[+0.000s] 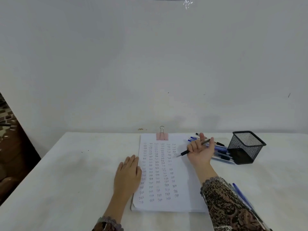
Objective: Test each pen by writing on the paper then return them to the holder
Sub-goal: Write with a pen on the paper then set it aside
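Fingers point(194, 146) of the right hand point(202, 153) hold a thin dark pen point(185, 152) above the white paper sheet point(187, 180); the left hand point(127, 175) lies flat and loose on its edge.

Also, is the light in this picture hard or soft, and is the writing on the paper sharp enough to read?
Head view: soft, even light, only a faint shadow beside the left hand; the writing on the paper is blurred, barely readable; a small glare spot shines on the wall at the top; the table edges splay from the wide lens.
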The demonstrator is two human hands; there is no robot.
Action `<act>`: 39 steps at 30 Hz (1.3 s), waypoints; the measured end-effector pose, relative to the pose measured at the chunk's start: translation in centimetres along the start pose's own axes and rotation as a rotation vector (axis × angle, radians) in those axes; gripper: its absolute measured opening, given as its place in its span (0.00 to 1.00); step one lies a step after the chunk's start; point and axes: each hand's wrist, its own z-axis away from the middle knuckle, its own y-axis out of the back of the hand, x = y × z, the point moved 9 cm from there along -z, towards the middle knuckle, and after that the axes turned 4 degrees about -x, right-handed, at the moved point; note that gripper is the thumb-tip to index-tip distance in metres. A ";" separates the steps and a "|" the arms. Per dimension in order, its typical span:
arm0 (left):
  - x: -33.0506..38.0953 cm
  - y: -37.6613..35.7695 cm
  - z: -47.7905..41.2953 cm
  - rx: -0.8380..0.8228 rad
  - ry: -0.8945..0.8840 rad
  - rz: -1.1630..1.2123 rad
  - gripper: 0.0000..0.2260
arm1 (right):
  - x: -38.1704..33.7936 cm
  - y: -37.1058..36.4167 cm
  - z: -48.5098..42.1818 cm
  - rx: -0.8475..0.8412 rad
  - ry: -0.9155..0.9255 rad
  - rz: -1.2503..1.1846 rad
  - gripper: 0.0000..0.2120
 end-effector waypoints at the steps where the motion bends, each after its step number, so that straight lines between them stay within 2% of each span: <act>1: 0.0 0.0 0.0 0.002 0.001 -0.001 0.43 | 0.1 -0.1 -0.2 -0.010 0.002 0.006 0.19; 3: 0.0 0.0 -0.1 0.003 0.003 0.009 0.43 | 0.5 0.2 -0.7 0.002 0.007 0.015 0.19; 5: -0.1 0.1 -0.1 0.003 0.005 0.018 0.42 | 1.0 0.9 -1.2 0.045 0.010 0.030 0.24; 9: -0.1 0.1 -0.2 0.000 0.012 0.010 0.43 | 1.6 1.5 -1.8 0.087 -0.052 0.202 0.31; 11: -0.1 0.1 -0.2 0.000 0.016 0.007 0.42 | 1.9 1.7 -1.8 0.101 -0.078 0.215 0.26; 13: -0.1 0.1 -0.2 -0.005 0.018 0.006 0.42 | 1.9 1.8 -1.8 0.096 -0.086 0.214 0.11; 14: -0.1 0.1 -0.2 -0.006 0.018 0.008 0.42 | 2.0 1.9 -1.9 0.083 -0.089 0.212 0.09; 19: -0.2 0.1 -0.1 -0.008 0.019 0.023 0.42 | 2.4 1.7 -2.4 0.002 -0.130 0.280 0.16; 21: -0.1 0.1 0.0 -0.009 0.017 0.023 0.42 | 2.4 0.9 -2.2 -0.066 -0.107 0.454 0.17; 23: -0.1 0.1 -0.1 -0.008 0.013 0.034 0.42 | 2.2 0.1 -2.1 -0.123 -0.027 0.752 0.15; 25: -0.1 0.1 -0.1 -0.010 0.011 0.031 0.42 | 2.2 -0.5 -1.9 -0.167 0.054 0.980 0.17; 29: 0.0 0.1 -0.1 -0.009 0.009 0.020 0.41 | 2.6 -0.6 -1.4 -0.138 0.123 1.058 0.27; 33: -0.1 0.0 -0.1 -0.022 0.018 0.026 0.34 | 2.4 -1.0 -1.0 -0.105 0.155 1.162 0.27; 37: -0.1 -0.1 -0.1 -0.032 0.022 0.032 0.31 | 2.6 -1.6 -0.6 -0.132 0.160 1.242 0.26; 39: -0.1 0.0 -0.1 -0.020 0.017 0.035 0.34 | 2.7 -2.1 -0.3 -0.155 0.158 1.284 0.26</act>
